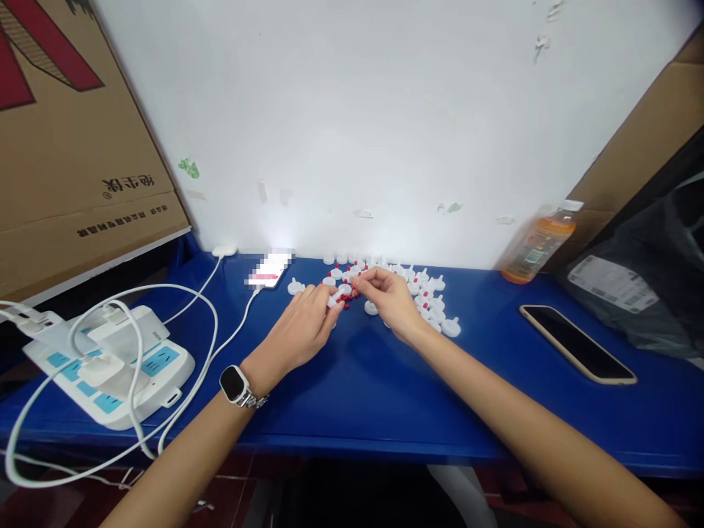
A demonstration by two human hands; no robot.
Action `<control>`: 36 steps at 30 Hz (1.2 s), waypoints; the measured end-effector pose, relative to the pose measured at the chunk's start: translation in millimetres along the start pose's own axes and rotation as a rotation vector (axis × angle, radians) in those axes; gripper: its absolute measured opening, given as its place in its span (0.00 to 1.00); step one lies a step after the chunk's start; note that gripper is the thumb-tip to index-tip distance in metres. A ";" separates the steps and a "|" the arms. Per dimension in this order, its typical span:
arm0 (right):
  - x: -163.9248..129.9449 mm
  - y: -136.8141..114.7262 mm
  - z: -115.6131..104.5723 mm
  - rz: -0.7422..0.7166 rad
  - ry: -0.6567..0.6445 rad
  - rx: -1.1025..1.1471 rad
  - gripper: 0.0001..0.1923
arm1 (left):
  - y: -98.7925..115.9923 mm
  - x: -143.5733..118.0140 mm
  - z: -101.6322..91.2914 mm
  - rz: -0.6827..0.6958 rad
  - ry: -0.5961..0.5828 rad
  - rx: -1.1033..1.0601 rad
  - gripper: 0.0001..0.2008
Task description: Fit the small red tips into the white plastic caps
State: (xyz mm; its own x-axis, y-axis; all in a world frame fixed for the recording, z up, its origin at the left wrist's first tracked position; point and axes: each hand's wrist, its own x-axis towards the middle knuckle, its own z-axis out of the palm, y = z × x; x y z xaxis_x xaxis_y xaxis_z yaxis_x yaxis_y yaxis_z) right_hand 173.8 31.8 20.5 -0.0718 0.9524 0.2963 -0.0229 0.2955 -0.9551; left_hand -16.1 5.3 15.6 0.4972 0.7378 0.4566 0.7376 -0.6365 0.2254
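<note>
From here I see one white piece (335,298) gripped by the left hand (300,323), mid-frame; the right hand (392,299) pinches closed, contents unclear. Over a dozen similar white pieces (451,327) lie nearby.

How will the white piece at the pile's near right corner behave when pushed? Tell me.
That white piece is probably light, being small and plastic-looking. It seems stiff, its thin stem sticking up. Its wide round base may slide rather than tip.
</note>
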 end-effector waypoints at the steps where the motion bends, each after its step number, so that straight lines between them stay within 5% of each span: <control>1: -3.0 -0.3 3.3 0.012 -0.001 0.042 0.20 | 1.0 0.0 1.3 0.015 0.005 0.002 0.17; 13: -16.1 -1.3 18.0 -0.053 -0.006 0.080 0.23 | 7.1 -0.8 3.7 0.063 0.015 -0.125 0.14; 19: -7.8 -10.6 2.7 -0.079 -0.078 -0.018 0.20 | 7.7 3.1 0.5 0.048 0.039 -0.092 0.22; 22: -3.2 -7.6 -10.5 -0.126 -0.071 -0.205 0.14 | -2.0 4.4 -2.6 0.011 0.074 -0.051 0.26; 29: -0.7 3.0 -29.9 -0.275 -0.328 -0.871 0.04 | -26.1 3.6 -8.1 -0.090 0.120 0.044 0.12; 36: 6.8 7.3 -31.3 -0.327 -0.246 -1.052 0.02 | -46.9 3.6 -3.6 -0.307 0.208 -0.045 0.06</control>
State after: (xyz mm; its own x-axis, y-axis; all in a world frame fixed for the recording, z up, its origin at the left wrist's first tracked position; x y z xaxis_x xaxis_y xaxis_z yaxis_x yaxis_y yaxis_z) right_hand 204.4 42.8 15.5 -0.4133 0.8111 0.4138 0.7663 0.5554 -0.3231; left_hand -50.5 37.0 9.8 0.1492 0.8374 0.5258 0.8146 -0.4056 0.4148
